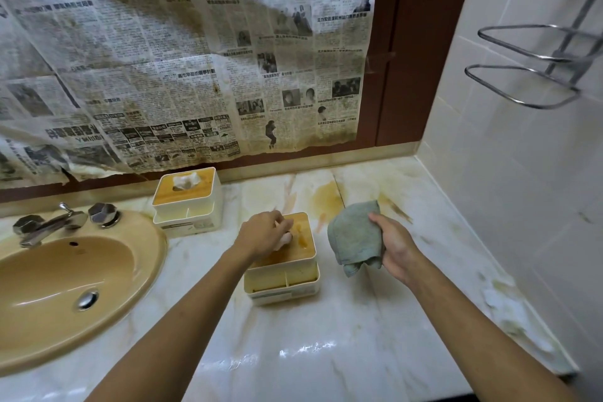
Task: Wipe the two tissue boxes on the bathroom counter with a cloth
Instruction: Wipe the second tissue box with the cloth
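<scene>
Two boxes: near box [282, 258] sits mid-counter; far box [187, 202] stands at the back edge of the counter [326, 336], just beside the sink [65, 271].
Grip, left hand [264, 233]: down on the near box's lid [305, 246], fingers curled over the tissue [287, 238] at the slot. I'd call that a pinch.
Grip, right hand [393, 246]: clutching the cloth [355, 235] in a bunch, just right of the near box and not touching it.
Handling: both boxes look like light plastic and are likely to skate on that glossy top. I'd pin one by the lid or side walls while wiping. The lid may lift off. The cloth is soft and limp, so wad it for pressure.
Hidden: left fingertips are tucked under the hand. The near box's back wall is out of sight. Whether the brown mark on its lid is wet or dried, I can't tell.
</scene>
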Available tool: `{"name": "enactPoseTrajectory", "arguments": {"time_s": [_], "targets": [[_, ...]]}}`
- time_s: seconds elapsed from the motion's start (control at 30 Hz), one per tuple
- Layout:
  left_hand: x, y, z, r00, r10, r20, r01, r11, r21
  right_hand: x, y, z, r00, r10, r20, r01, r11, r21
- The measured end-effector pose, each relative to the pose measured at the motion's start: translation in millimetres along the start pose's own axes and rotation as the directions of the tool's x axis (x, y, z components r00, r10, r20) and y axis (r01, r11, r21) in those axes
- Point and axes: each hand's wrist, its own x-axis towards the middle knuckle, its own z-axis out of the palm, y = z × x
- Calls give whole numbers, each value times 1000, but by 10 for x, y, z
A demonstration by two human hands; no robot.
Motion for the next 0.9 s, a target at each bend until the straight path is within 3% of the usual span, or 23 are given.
{"name": "enactPoseTrajectory", "arguments": {"time_s": [0.03, 0.13, 0.3, 0.5, 0.67, 0.9], "targets": [[18, -39, -27, 998, 20, 66, -17, 999, -38, 8, 0, -4, 1000, 0, -1, 0, 1000, -4], [34, -138, -41, 971, 91, 219, -118, 987, 111, 21, -9, -19, 1000, 0, -4, 0, 1000, -5], [84, -85, 3, 987, 68, 144, -84, 990, 111, 35, -28, -5, 1000, -4, 7, 4, 1000, -12], [95, 0, 55, 989, -48, 143, 9, 964, 265, 33, -41, 8, 1000, -10, 15, 10, 1000, -19], [121, 105, 83, 966, -129, 226, 80, 974, 214, 15, -23, 24, 1000, 1, 9, 0, 1000, -5], [122, 22, 172, 956, -229, 182, 189, 959, 212, -20, 151, 87, 1000, 11, 27, -11, 1000, -4]]}}
